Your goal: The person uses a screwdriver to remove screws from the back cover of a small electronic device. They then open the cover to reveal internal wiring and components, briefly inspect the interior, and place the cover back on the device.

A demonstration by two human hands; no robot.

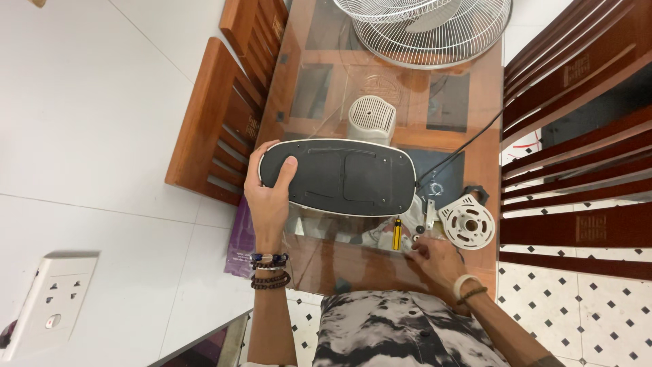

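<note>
My left hand point(268, 194) grips the left end of a dark oval fan base point(339, 177), held with its underside up above the glass table point(380, 102). My right hand point(435, 259) rests on the table near its front edge, fingertips at small screws point(415, 239) beside a yellow-handled screwdriver point(397, 233). Whether the fingers pinch a screw I cannot tell. A white round plastic fan part point(468, 222) lies just right of that hand, and a white motor cover point(371, 119) stands behind the base.
White wire fan grilles point(435, 30) lie at the table's far end. A black cable point(462, 146) runs from the base to the right. Wooden chairs stand left point(231, 115) and right point(577, 136). A wall socket point(51, 299) sits at lower left.
</note>
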